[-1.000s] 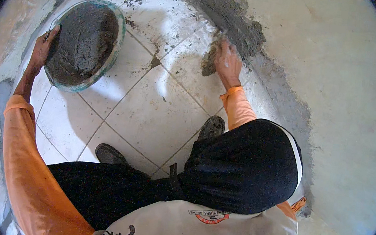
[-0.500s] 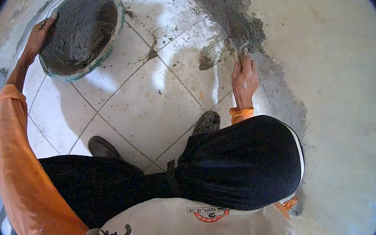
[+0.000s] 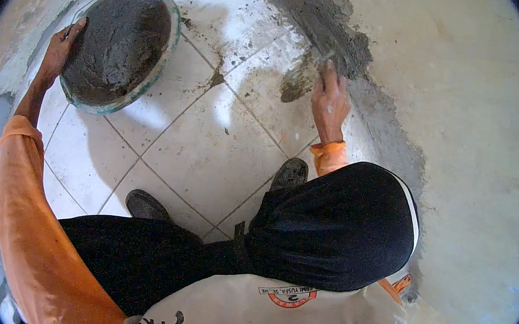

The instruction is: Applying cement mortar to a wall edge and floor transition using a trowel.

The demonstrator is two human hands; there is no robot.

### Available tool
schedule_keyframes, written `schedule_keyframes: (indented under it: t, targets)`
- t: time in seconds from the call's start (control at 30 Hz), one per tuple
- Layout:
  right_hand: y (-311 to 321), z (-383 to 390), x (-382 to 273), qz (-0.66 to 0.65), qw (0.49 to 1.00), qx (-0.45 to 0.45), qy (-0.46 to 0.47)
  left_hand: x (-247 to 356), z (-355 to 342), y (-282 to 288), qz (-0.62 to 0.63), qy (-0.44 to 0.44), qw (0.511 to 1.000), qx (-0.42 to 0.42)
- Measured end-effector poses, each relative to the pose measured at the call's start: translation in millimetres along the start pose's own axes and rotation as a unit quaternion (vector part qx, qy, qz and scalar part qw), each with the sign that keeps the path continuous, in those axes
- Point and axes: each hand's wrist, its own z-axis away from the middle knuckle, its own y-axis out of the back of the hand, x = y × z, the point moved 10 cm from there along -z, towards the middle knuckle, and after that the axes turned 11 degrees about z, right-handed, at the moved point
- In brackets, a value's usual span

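At the left, my left hand [image 3: 64, 44] grips the rim of a round green-rimmed bucket [image 3: 175, 40], fingers outside and thumb over the edge. Wet grey mortar [image 3: 118, 43] fills it, and a thin wire handle runs along its far-left rim. My right hand [image 3: 330, 105] is closed on a trowel [image 3: 330, 56] at the foot of the wall; little of the tool shows against the mortar. Fresh mortar [image 3: 317, 18] lies in a rough band along the joint of floor and wall, just beyond the trowel. A wet mortar smear [image 3: 297, 84] marks the tile left of this hand.
White floor tiles [image 3: 204, 140] with dark joints and mortar crumbs lie between my hands. My dark shoes [image 3: 290, 174] stand on them, below my bent knee [image 3: 355, 224]. A pale plastered wall [image 3: 469, 122] rises at the right, and another wall [image 3: 1, 68] borders the left.
My right hand has shifted slightly left and turned, with the trowel against the mortar band. The bucket and left hand appear slightly farther right, as does the floor.
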Motion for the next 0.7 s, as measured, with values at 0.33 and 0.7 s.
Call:
schedule_keyframes:
  t: [0.33,0.7]
  targets:
    - [7,-15,-11,-0.015,1.000,0.003,0.015,-3,-6,-1,0.001,0.019,1.000,-0.010]
    - [29,35,64,0.067,0.997,0.010,0.028,-4,-5,-2,-0.008,0.033,0.999,0.000]
